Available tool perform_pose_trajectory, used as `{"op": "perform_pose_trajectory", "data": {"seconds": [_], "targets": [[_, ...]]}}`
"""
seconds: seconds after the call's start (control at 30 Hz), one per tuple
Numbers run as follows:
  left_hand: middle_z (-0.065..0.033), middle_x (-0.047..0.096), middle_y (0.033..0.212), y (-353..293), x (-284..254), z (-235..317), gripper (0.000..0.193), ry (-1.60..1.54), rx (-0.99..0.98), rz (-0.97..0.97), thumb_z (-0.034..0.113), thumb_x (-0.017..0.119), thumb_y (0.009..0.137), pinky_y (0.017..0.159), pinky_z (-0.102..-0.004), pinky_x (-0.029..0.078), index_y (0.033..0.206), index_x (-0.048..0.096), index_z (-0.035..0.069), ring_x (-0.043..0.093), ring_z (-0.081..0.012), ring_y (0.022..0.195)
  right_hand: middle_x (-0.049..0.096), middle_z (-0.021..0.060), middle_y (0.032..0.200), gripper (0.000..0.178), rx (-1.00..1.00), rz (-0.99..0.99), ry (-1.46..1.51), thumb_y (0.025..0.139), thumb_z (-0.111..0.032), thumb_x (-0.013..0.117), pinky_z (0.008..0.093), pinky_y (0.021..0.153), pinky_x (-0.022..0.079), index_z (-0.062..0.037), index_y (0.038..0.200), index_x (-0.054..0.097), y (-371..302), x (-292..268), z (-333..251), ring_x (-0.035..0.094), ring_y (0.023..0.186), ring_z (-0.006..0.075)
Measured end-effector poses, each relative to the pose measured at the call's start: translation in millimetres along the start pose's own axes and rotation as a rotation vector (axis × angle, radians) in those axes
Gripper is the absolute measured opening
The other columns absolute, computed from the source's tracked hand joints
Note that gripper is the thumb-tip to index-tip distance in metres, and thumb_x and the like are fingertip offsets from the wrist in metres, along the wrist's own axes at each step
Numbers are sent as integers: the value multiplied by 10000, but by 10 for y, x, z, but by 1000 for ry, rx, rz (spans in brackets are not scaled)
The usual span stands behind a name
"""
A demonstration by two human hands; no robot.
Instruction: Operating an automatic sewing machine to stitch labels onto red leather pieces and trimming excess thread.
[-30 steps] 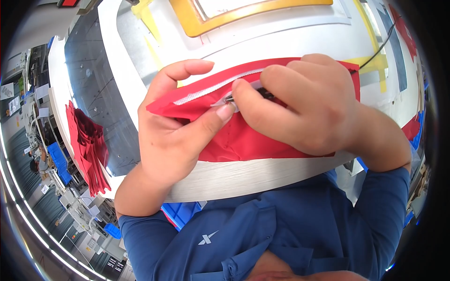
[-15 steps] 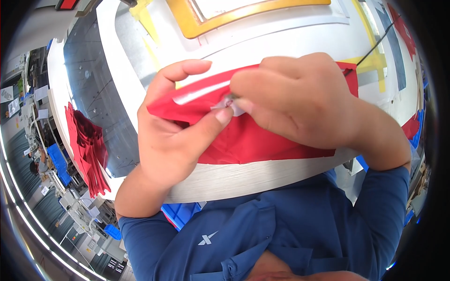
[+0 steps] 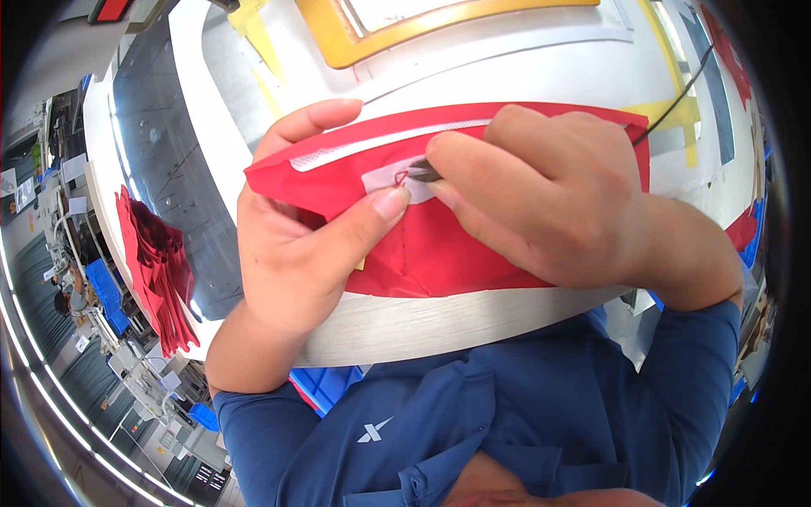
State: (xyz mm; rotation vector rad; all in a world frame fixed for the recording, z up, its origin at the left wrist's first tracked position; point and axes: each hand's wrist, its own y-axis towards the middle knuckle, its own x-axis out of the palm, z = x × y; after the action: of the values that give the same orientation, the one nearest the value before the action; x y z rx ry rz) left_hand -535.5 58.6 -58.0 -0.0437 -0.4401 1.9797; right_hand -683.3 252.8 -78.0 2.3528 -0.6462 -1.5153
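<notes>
A red fabric piece (image 3: 473,245) is held up at the near edge of the table, with a white mesh strip (image 3: 338,150) along its upper part. On it lies a small white patch (image 3: 377,180) with red stitching. My left hand (image 3: 296,245) pinches the fabric, thumb pressed at the patch's lower edge; some of its fingers are hidden behind the cloth. My right hand (image 3: 541,194) is closed on small thread snips (image 3: 423,171), whose dark pointed blades touch or hover over the patch. Their handles are hidden in the fist.
A yellow-orange frame (image 3: 473,23) lies on the white table (image 3: 524,72) beyond the fabric. Left, a stack of red fabric pieces (image 3: 156,270) hangs over the edge beside a dark panel (image 3: 160,127). A black cord (image 3: 684,91) runs at the right. Below sits a blue bin (image 3: 325,384).
The white patch was bunched up between the fingers and now lies flatter, its red stitching showing. The right hand has shifted slightly right, and the snips' blades have come into clear view.
</notes>
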Motion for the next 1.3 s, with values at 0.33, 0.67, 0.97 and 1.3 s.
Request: {"op": "perform_pose_trajectory", "data": {"seconds": [0.33,0.67,0.97,1.3], "targets": [[-150,775,1234,-18,14,-37,633,-25,36,-44,-38,812,945,1012,-331,595,1492,493,-41,744,-172,1138,575,4,788,360,15,-25,-2,756,-95,879,321,471,389,-74,1095,759,12,18,-33,549,571,153],[-165,742,1266,-31,-22,-19,694,50,30,-111,-113,766,926,1054,-372,586,1538,450,-26,740,-220,1184,616,26,829,283,27,-134,90,822,-80,842,343,492,416,-73,1082,731,28,18,5,608,613,180],[-180,734,1296,-21,0,25,720,24,-23,-34,-113,774,899,1079,-388,576,1539,455,-28,733,-238,1206,592,45,774,278,41,-25,67,839,-38,831,342,493,438,-23,1102,743,72,-98,10,588,581,202],[-184,708,1338,-40,-43,-26,718,71,19,-61,-120,794,902,1089,-409,584,1534,465,-28,722,-256,1239,534,15,751,373,6,-14,26,738,-56,870,325,460,384,-35,1092,755,3,-3,-46,535,552,155]]}}
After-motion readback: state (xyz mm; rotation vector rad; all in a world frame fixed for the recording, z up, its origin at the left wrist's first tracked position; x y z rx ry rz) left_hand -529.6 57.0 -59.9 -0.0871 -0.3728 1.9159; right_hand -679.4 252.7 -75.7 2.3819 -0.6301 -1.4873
